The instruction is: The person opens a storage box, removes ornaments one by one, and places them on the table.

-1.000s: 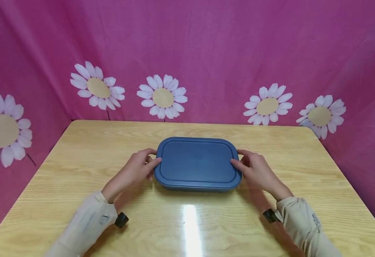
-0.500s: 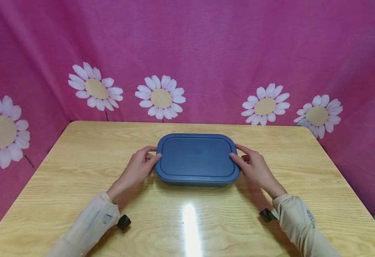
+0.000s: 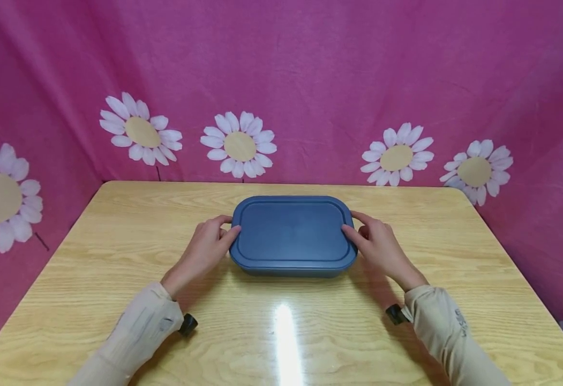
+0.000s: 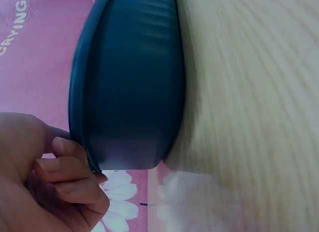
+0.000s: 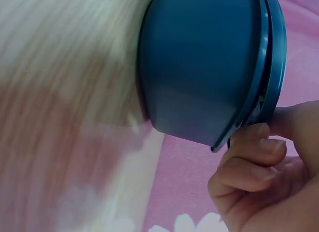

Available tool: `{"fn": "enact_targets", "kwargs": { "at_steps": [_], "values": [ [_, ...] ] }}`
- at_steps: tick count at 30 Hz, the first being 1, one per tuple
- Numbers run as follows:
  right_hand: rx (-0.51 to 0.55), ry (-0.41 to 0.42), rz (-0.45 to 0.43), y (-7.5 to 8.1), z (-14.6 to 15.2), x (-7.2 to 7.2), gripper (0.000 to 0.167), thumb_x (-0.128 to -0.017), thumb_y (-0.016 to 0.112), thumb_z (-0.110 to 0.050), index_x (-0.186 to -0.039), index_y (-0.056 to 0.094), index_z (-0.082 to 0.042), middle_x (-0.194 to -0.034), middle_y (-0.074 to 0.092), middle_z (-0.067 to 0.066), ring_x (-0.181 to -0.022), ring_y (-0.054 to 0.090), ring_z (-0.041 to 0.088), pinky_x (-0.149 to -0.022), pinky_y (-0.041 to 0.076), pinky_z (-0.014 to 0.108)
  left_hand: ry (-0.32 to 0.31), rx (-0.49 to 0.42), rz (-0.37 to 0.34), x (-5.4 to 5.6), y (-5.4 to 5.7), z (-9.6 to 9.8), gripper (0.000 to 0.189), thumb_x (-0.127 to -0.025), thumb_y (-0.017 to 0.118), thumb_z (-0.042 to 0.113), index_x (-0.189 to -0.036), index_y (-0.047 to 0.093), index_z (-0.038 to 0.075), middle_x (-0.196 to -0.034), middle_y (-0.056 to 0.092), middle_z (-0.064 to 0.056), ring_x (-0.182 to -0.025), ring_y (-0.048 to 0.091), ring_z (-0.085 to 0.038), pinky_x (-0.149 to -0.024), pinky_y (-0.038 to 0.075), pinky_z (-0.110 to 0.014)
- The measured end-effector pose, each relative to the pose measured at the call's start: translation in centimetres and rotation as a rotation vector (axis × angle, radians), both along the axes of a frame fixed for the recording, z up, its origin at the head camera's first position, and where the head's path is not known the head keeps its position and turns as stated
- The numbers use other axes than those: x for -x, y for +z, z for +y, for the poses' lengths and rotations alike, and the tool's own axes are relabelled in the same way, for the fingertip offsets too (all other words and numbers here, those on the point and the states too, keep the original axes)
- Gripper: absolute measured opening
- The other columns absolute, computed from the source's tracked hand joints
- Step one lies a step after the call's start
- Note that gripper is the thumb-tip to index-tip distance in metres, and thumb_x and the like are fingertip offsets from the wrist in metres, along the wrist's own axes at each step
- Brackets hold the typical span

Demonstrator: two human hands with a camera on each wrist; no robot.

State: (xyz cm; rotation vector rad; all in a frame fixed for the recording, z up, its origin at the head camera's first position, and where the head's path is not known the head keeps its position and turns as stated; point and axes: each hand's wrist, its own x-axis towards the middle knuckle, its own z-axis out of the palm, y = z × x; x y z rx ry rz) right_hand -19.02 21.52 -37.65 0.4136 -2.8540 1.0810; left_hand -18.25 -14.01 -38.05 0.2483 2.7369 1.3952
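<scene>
A dark blue rectangular lidded storage box stands on the wooden table, its lid (image 3: 293, 230) facing up and its front wall (image 3: 291, 272) showing as a narrow strip. My left hand (image 3: 201, 249) pinches the lid's left end, thumb on top and curled fingers at the rim. At the opposite end my right hand (image 3: 382, 246) grips the lid the same way. In the right wrist view a dark gap separates the lid (image 5: 280, 57) from the box body (image 5: 199, 62). From the left wrist, the box's side wall (image 4: 134, 92) fills the middle, lid edge along its left. The inside is hidden.
The light wooden table (image 3: 93, 257) reaches back to a pink curtain (image 3: 310, 80) printed with white daisies. Light glares off the tabletop (image 3: 286, 338) in front of the box. Small black wrist cameras hang under both cuffs.
The box and both hands have shifted slightly toward the table's far edge, and more of the front wall shows. Both hands keep their hold at the lid's ends. The head view has drifted a little.
</scene>
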Motion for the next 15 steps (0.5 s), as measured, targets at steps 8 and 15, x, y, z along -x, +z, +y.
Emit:
{"fn": "enact_targets", "kwargs": {
  "at_steps": [8,15],
  "values": [
    [0.003,-0.013,0.034,1.3,-0.3,-0.6,0.055,-0.102,0.059,-0.030,-0.143,0.047,0.004,-0.059,0.047,0.002,-0.052,0.045,0.016,-0.046,0.035,0.026,0.025,-0.077,-0.018,-0.5,1.4,-0.6,0.041,-0.102,0.058,0.021,-0.138,0.053,0.001,-0.055,0.050,-0.002,-0.046,0.042,-0.015,-0.042,0.029,-0.022],
    [0.016,-0.004,0.062,2.3,-0.2,-1.9,0.055,-0.102,0.058,-0.032,-0.144,0.047,0.003,-0.058,0.047,0.002,-0.050,0.044,0.016,-0.046,0.035,0.026,0.022,-0.135,-0.015,-1.3,2.3,-0.8,0.041,-0.102,0.059,0.022,-0.137,0.053,0.003,-0.055,0.051,-0.003,-0.046,0.043,-0.016,-0.041,0.028,-0.023]
  ]
}}
